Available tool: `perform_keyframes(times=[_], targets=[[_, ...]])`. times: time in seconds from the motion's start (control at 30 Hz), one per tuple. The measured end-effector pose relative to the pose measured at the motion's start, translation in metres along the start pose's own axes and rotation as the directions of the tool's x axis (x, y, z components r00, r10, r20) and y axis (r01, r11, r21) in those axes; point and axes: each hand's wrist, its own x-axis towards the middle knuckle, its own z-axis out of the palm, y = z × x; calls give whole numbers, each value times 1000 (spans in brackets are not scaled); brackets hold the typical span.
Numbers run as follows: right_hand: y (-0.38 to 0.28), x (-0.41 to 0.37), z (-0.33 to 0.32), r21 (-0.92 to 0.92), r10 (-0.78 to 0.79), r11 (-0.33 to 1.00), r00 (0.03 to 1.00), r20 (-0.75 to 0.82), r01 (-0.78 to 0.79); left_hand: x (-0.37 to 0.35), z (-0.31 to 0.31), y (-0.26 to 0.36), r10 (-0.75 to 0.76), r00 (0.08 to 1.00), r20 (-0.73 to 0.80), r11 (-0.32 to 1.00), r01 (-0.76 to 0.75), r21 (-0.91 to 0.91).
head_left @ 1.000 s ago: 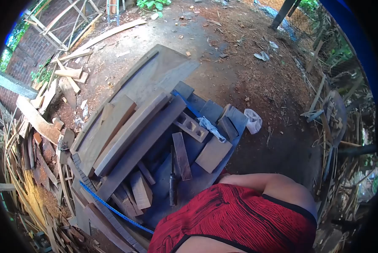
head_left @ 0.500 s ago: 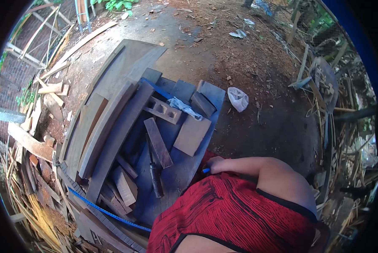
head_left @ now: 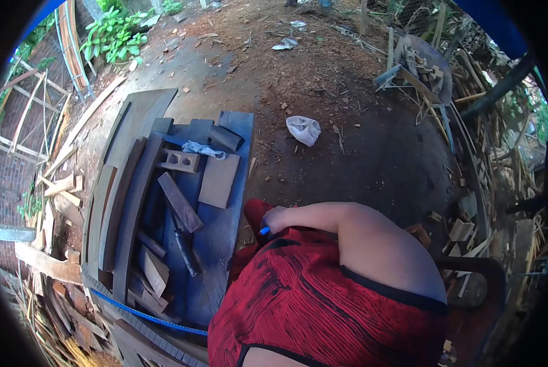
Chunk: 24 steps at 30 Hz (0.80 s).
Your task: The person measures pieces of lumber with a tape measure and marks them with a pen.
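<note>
My right hand (head_left: 276, 220) is closed around a small blue object (head_left: 265, 230) in my lap, by the red cloth near the table's right edge. Only an end of that object shows. My left hand is outside the view. On the table (head_left: 216, 269) beside me lie a dark-handled tool (head_left: 186, 252), a loose wood bar (head_left: 180, 202), a flat pale block (head_left: 218, 181), a block with square holes (head_left: 179, 161) and a crumpled light blue cloth (head_left: 202, 149). Long curved boards (head_left: 138, 214) lie along the table's left side.
A blue strap (head_left: 148, 316) runs along the table's near left edge. A white plastic bag (head_left: 303, 130) lies on the dirt ground beyond. Wood scraps (head_left: 60, 189) are scattered at the left, and a pile of sticks and offcuts (head_left: 506, 244) stands at the right.
The view has turned to the right, so the table and the bag appear further left. My right hand stays closed on the blue object in my lap.
</note>
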Motion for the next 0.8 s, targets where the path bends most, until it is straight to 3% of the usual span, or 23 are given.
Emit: perform_keyframes(times=[0.17, 0.37, 0.43, 0.5, 0.53, 0.63, 0.7, 0.73, 0.77, 0.8], targets=[[2, -8, 6, -42, -13, 999, 1000, 7, 13, -30, 16, 28, 41, 999, 12, 999, -41, 22], [11, -15, 20, -50, -58, 997, 994, -87, 54, -84, 33, 52, 82, 995, -56, 996, -83, -11], [5, -36, 13, 7, -25, 1000, 982, -186, 27, -109, 43, 59, 85, 991, -100, 995, -90, -39], [9, -36, 15, -8, -47, 999, 980, -193, 46, -112, 42, 101, 115, 993, 30, 993, -116, 38], [11, -36, 16, -5, -49, 999, 976, -212, 49, -118, 48, 125, 286, 958, 31, 957, -287, 30], [13, -35, 14, -60, -55, 997, 976, -213, 44, -150, 82, 197, 697, 717, -10, 713, -695, -95], [11, -39, 10, -66, -64, 997, 976, -206, 51, -169, 105, 226, 848, 530, -21, 505, -819, -273], [20, -31, 16, -61, -77, 996, 969, -236, 65, -154, 103, 247, 967, 151, 203, 214, -918, -334], [27, -24, 23, -52, -88, 996, 959, -269, 77, -157, 112, 268, 959, 17, 283, 146, -886, -441], [22, -28, 19, -27, -60, 998, 970, -235, 55, -170, 122, 275, 974, -12, 228, 91, -896, -435]])
